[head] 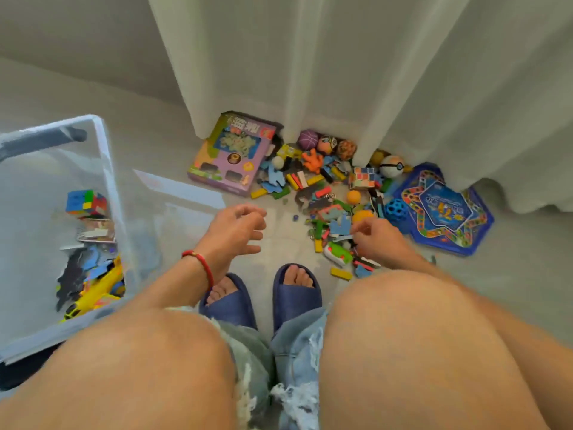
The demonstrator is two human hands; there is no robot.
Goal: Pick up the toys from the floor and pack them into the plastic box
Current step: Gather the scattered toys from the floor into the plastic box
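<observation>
You crouch on the floor (511, 274). Your left hand (238, 231) hovers with loosely curled fingers, holding nothing. Your right hand (376, 240) reaches into the toy pile (325, 187) by the curtain (341, 72); whether its grip holds a piece, I cannot tell. The plastic box (102, 156) sits left of you, with a puzzle cube (85, 203) and a yellow toy (93, 293) inside.

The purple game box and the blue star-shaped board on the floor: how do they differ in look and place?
The purple game box is rectangular, while the blue star-shaped board has pointed lobes. The box lies at the left end of the toy pile, its far edge under the curtain; the board lies at the right end, beside the right hand. The box is thick; the board looks thinner. Both lie flat on the floor, not yet packed.
</observation>
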